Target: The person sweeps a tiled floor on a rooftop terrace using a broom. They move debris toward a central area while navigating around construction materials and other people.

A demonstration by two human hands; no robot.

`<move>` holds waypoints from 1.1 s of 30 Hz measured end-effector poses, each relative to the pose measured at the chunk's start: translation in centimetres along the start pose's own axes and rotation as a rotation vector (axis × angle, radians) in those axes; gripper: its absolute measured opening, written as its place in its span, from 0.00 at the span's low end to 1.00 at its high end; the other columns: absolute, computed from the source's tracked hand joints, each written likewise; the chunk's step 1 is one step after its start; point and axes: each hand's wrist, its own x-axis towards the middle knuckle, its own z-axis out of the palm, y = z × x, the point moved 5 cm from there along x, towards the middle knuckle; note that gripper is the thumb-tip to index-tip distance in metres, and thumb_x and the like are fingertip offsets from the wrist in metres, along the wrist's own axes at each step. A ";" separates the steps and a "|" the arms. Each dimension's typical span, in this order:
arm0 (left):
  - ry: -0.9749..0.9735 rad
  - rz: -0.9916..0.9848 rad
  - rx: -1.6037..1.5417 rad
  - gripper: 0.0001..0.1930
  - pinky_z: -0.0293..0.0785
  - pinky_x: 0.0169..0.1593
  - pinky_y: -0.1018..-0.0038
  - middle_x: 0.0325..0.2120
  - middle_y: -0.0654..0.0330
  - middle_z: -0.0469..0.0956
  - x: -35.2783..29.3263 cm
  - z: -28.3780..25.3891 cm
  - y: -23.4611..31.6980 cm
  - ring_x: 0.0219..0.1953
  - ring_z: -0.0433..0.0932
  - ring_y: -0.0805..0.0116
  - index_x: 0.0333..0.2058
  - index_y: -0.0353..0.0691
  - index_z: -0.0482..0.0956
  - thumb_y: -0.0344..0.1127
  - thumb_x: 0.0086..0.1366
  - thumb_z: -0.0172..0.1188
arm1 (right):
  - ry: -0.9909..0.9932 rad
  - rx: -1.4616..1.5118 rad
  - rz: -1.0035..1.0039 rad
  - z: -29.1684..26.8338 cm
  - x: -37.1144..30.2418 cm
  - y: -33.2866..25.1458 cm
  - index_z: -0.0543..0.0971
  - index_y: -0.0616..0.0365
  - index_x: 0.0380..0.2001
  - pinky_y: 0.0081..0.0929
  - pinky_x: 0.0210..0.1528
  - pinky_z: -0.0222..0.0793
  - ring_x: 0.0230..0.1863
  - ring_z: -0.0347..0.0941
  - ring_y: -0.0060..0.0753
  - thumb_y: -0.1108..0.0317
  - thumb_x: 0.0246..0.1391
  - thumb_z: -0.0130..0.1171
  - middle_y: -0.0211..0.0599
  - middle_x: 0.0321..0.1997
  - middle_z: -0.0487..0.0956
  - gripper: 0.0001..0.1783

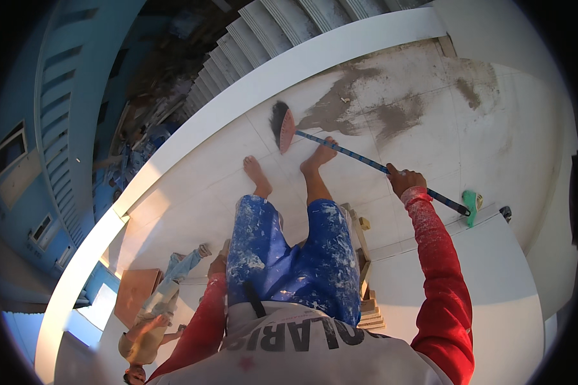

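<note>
My right hand is closed around the blue and dark striped handle of a broom. The broom's pink head rests on the pale tiled floor, ahead of my bare feet, with its black bristles turned to the left. Grey-brown dust lies in smears to the right of the head. My left hand hangs beside my left thigh, against the paint-splashed blue trousers. Its fingers are partly hidden, and I see nothing in it.
A low curved white wall edges the floor, with stairs beyond it. A green object lies near the handle's end. Stacked wood stands behind my legs. At lower left, another person is near a brown board.
</note>
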 end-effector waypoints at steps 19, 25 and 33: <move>-0.057 0.258 0.016 0.15 0.74 0.44 0.58 0.37 0.45 0.80 5.6 -3.1 3.6 0.41 0.79 0.48 0.38 0.42 0.80 0.45 0.60 0.53 | -0.136 0.433 -0.042 -7.5 -4.4 -3.2 0.74 0.39 0.49 0.48 0.47 0.71 0.45 0.76 0.51 0.47 0.62 0.42 0.44 0.40 0.80 0.19; -0.011 0.208 -0.004 0.16 0.74 0.47 0.61 0.39 0.47 0.80 7.2 -9.9 1.7 0.42 0.79 0.49 0.36 0.43 0.82 0.47 0.60 0.53 | -0.007 0.352 0.319 -5.4 -7.0 9.7 0.76 0.39 0.44 0.45 0.43 0.71 0.42 0.76 0.49 0.49 0.62 0.41 0.39 0.38 0.81 0.17; 0.103 0.182 0.109 0.15 0.73 0.48 0.58 0.39 0.51 0.80 11.5 -13.8 1.7 0.44 0.77 0.48 0.34 0.41 0.81 0.42 0.62 0.47 | 0.170 0.401 0.647 -7.8 -17.0 12.0 0.75 0.47 0.39 0.48 0.37 0.70 0.37 0.75 0.57 0.52 0.60 0.46 0.47 0.29 0.79 0.15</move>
